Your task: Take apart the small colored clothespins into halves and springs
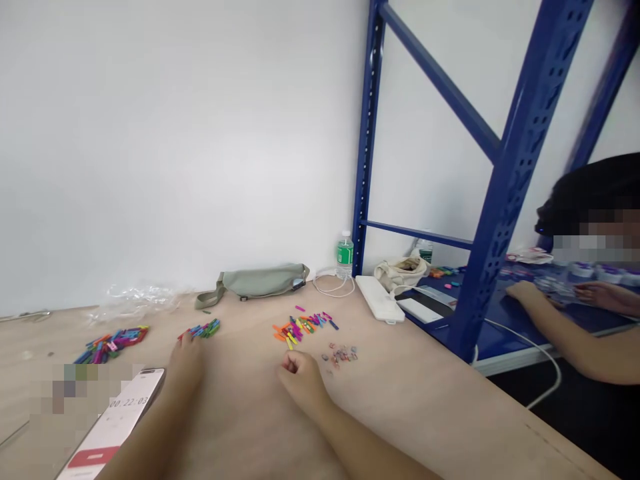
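Note:
My left hand (186,360) rests on the pale wooden tabletop (250,427), its fingertips just short of a small heap of coloured wooden pegs (203,328). My right hand (299,375) is curled into a loose fist, with nothing showing in it. It lies just below a scattered group of bright pegs (303,328) and close to a cluster of small rings (341,355). A larger peg heap (113,345) lies further left. A phone (117,420) showing a running timer lies beside my left forearm.
A co-worker's arm (565,327) reaches across a blue shelf (505,313) at right, inside a blue steel rack (515,167). Along the wall lie a sage waist bag (255,283), crumpled clear plastic (140,300), a water bottle (345,255), and a white power bank (380,299) with a cable.

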A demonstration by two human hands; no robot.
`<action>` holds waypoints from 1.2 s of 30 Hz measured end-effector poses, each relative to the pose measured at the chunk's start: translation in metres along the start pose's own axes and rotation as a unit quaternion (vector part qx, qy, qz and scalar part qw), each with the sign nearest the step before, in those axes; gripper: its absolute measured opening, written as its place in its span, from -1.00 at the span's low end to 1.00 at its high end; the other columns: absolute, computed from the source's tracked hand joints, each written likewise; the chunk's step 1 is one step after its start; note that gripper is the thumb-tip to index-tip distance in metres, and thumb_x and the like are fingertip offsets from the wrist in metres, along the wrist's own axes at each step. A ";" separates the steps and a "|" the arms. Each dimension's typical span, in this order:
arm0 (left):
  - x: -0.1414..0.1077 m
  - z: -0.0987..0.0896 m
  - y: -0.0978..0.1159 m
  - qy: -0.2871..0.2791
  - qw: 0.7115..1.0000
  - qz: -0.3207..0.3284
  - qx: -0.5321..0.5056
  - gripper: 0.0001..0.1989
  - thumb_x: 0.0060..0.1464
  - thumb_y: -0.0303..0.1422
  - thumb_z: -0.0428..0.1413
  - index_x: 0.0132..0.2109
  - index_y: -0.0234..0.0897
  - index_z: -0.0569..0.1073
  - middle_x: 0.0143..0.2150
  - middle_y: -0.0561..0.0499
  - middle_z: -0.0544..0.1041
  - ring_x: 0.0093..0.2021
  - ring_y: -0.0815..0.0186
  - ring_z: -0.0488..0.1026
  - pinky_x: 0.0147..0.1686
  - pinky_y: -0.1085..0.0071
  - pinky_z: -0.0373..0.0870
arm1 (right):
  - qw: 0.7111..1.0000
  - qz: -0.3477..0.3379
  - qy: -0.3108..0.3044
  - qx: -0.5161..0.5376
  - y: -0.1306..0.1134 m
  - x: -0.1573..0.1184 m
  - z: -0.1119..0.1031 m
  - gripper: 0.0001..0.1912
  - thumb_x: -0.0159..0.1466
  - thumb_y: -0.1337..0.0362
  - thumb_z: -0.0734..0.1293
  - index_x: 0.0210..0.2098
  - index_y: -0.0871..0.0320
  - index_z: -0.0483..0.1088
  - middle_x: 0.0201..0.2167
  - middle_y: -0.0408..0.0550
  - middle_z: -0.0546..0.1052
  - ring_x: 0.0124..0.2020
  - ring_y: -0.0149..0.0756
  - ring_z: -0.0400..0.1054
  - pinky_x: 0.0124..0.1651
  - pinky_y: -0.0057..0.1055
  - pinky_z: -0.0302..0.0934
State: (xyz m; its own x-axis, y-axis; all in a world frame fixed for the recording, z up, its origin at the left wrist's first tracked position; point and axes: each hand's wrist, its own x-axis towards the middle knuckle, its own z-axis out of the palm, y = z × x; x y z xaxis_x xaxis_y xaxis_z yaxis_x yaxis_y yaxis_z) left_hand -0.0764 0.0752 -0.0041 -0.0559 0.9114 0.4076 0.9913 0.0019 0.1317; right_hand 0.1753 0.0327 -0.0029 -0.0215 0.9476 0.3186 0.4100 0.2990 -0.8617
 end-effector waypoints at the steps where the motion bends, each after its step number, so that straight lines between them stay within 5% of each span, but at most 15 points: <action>1: 0.002 0.000 -0.002 -0.005 1.000 -0.001 -0.014 -0.68 -0.10 -0.59 -0.11 -0.18 -0.39 0.40 -0.13 -0.27 0.36 -0.14 0.07 0.31 -0.17 0.21 0.18 | 1.000 0.000 0.000 0.002 0.000 0.000 0.000 -0.86 -0.11 0.41 0.16 -0.74 0.18 0.10 -0.78 -0.28 0.09 -0.68 -0.53 -0.04 -0.64 -0.59 -0.16; 8: 0.005 -0.007 -0.002 -0.058 0.987 0.009 -0.150 -0.67 -0.12 -0.58 -0.10 -0.20 -0.33 0.42 -0.20 -0.20 0.42 -0.18 0.10 0.36 -0.22 0.24 0.23 | 1.000 0.000 0.010 0.022 0.001 0.003 -0.002 -0.84 -0.09 0.41 0.16 -0.74 0.18 0.06 -0.78 -0.28 0.05 -0.68 -0.53 -0.08 -0.65 -0.59 -0.18; 14: -0.038 -0.016 0.054 -0.116 0.943 0.076 -0.303 -0.67 -0.09 -0.46 -0.02 -0.12 -0.17 0.39 -0.27 -0.03 0.48 -0.31 0.27 0.41 -0.28 0.39 0.30 | 0.998 -0.020 -0.032 0.048 -0.003 -0.003 -0.001 -0.85 -0.04 0.40 0.18 -0.69 0.19 0.11 -0.74 -0.28 0.10 -0.68 -0.55 -0.05 -0.64 -0.60 -0.14; 19: -0.069 -0.016 0.088 -0.160 0.748 -0.015 -0.644 -0.63 -0.02 -0.20 -0.02 -0.06 -0.21 0.35 -0.23 -0.04 0.46 -0.20 0.23 0.38 -0.15 0.31 0.27 | 0.982 -0.074 -0.156 0.069 -0.011 -0.013 -0.001 -0.85 0.03 0.31 0.25 -0.62 0.22 0.23 -0.72 -0.27 0.18 -0.67 -0.56 0.00 -0.63 -0.60 -0.12; 22: -0.072 -0.016 0.089 -0.163 0.692 -0.065 -0.700 -0.59 -0.06 -0.14 0.01 -0.06 -0.22 0.35 -0.21 -0.01 0.45 -0.22 0.25 0.39 -0.13 0.31 0.26 | 0.978 -0.078 -0.186 0.052 -0.016 -0.017 0.000 -0.87 0.04 0.28 0.27 -0.56 0.23 0.29 -0.69 -0.25 0.24 -0.66 -0.56 0.04 -0.63 -0.60 -0.10; 29: -0.070 -0.024 0.088 -0.137 0.725 -0.046 -0.674 -0.63 -0.06 -0.20 0.04 -0.09 -0.21 0.38 -0.19 -0.01 0.46 -0.11 0.21 0.33 -0.05 0.32 0.20 | 0.981 -0.073 -0.180 0.008 -0.017 -0.016 0.002 -0.71 0.10 0.14 0.25 -0.61 0.22 0.23 -0.71 -0.25 0.20 -0.65 -0.55 0.02 -0.62 -0.59 -0.09; 36: -0.072 -0.031 0.091 -0.166 0.712 -0.019 -0.682 -0.68 -0.04 -0.25 0.04 -0.11 -0.23 0.40 -0.21 -0.03 0.47 -0.12 0.20 0.33 -0.08 0.32 0.21 | 0.971 -0.107 -0.212 -0.026 -0.019 -0.015 0.001 -0.71 0.17 0.17 0.18 -0.59 0.21 0.17 -0.65 -0.24 0.19 -0.60 -0.52 0.03 -0.56 -0.58 -0.07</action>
State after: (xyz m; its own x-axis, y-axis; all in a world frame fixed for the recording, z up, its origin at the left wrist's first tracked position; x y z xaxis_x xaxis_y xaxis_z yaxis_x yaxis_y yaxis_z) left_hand 0.0139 -0.0034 0.0065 0.1764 0.9686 0.1749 -0.0620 -0.1664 0.9841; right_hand 0.1667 0.0128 0.0087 -0.4798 0.8288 0.2878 0.4004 0.4987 -0.7687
